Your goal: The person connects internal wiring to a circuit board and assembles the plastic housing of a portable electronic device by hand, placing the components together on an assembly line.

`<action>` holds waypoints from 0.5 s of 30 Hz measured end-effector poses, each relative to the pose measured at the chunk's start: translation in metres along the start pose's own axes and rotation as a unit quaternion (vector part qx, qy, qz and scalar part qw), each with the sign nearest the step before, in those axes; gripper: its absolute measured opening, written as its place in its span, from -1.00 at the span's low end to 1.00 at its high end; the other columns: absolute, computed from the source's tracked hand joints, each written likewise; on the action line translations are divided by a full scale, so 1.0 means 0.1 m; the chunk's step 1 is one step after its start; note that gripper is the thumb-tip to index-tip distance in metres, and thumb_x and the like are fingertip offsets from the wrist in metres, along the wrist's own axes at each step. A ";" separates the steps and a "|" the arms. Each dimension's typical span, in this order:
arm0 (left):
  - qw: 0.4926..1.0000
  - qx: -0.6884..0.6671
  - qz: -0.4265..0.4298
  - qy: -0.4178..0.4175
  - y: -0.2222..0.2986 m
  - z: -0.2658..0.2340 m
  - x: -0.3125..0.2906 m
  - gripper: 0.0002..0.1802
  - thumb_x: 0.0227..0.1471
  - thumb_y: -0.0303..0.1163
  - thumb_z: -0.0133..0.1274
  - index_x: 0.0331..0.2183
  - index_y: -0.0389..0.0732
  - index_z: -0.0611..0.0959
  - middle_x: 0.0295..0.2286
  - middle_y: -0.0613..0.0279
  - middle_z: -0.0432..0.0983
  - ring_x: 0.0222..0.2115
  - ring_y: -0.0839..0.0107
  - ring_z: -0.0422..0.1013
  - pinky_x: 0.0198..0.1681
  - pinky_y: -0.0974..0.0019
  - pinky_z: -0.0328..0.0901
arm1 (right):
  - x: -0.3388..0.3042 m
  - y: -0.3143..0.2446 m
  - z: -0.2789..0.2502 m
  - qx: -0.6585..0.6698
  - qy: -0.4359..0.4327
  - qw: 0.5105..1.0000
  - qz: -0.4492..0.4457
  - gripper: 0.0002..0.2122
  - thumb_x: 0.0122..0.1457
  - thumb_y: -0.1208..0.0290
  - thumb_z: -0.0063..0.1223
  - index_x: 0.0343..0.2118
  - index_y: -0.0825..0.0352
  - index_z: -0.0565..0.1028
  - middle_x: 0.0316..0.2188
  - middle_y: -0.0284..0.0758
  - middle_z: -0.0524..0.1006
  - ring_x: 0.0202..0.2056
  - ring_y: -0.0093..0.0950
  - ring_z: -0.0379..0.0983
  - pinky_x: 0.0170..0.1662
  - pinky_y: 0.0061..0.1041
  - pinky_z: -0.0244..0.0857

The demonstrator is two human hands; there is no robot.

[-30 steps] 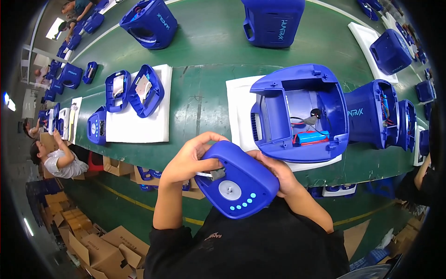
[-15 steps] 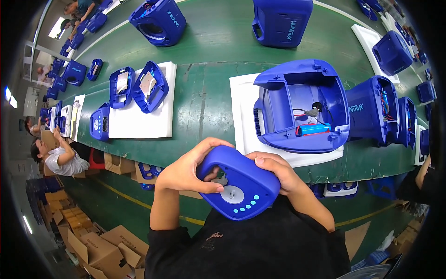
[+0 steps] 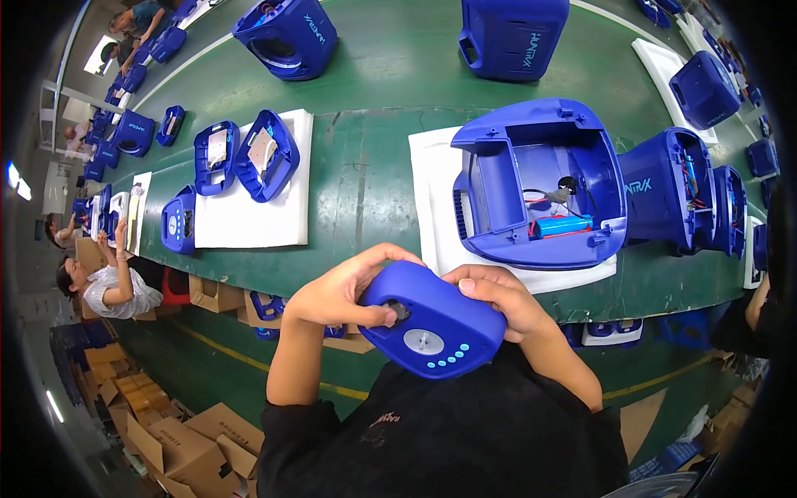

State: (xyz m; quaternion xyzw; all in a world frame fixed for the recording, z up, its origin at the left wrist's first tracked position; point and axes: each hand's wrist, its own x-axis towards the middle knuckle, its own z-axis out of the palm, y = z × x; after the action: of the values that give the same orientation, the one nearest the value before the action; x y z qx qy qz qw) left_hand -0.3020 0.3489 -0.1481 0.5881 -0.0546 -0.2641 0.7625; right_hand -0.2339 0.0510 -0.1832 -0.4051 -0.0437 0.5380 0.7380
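A blue plastic control panel (image 3: 444,319) with a grey round dial (image 3: 423,341) and a row of light blue buttons is held over my lap, tilted. My left hand (image 3: 344,292) grips its left end, thumb at an opening where a small dark piece (image 3: 400,311) shows; what that piece is I cannot tell. My right hand (image 3: 502,303) is closed on the far right edge, thumb on top and the other fingers partly hidden. Beyond it, a large open blue housing (image 3: 486,245) lies on a white foam sheet (image 3: 432,178), with a blue cylindrical battery (image 3: 562,227) and wires inside.
At left on the green bench (image 3: 357,191), two open blue shells (image 3: 217,158) rest on another foam sheet (image 3: 257,224), beside a similar panel (image 3: 177,220). More blue housings (image 3: 672,195) stand to the right and behind. A co-worker (image 3: 120,286) sits at left, near cardboard boxes (image 3: 195,448).
The panel has shifted slightly right and tilted, with its dial seen at a flatter angle. My left thumb has moved up from beside the dial to the opening. My right hand keeps its hold.
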 end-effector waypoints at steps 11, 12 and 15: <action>0.938 0.327 0.102 0.060 0.07 0.11 -0.14 -0.41 -0.22 -0.52 0.40 -0.03 -0.27 0.72 -0.14 0.14 0.53 -0.09 0.21 0.54 -0.01 0.23 0.43 | 0.22 0.27 0.23 -0.056 -0.011 0.998 0.032 -0.60 0.57 0.19 0.11 0.27 0.38 0.53 -0.10 -0.34 0.70 -0.22 -0.69 0.60 -0.15 -0.60 0.52; 0.942 0.321 0.078 0.061 0.08 0.11 -0.18 -0.43 -0.22 -0.52 0.41 -0.05 -0.28 0.72 -0.18 0.13 0.56 -0.14 0.21 0.56 -0.04 0.22 0.44 | 0.26 0.30 0.24 -0.045 -0.008 0.999 0.026 -0.63 0.56 0.27 0.13 0.27 0.38 0.54 -0.07 -0.34 0.70 -0.28 -0.72 0.55 -0.21 -0.61 0.50; 0.935 0.338 0.090 0.059 0.17 0.14 -0.19 -0.47 -0.24 -0.54 0.42 -0.10 -0.30 0.73 -0.26 0.10 0.62 -0.26 0.21 0.58 -0.13 0.21 0.47 | 0.26 0.29 0.23 -0.014 0.010 1.000 -0.017 -0.61 0.53 0.32 0.18 0.30 0.38 0.54 -0.02 -0.30 0.72 -0.27 -0.71 0.57 -0.23 -0.64 0.48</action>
State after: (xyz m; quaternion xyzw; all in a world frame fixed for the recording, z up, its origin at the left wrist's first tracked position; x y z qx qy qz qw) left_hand -0.3178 0.3484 -0.1236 0.8184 -0.1483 -0.1254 0.5408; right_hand -0.2565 0.0883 -0.1963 -0.4201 -0.0511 0.5205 0.7416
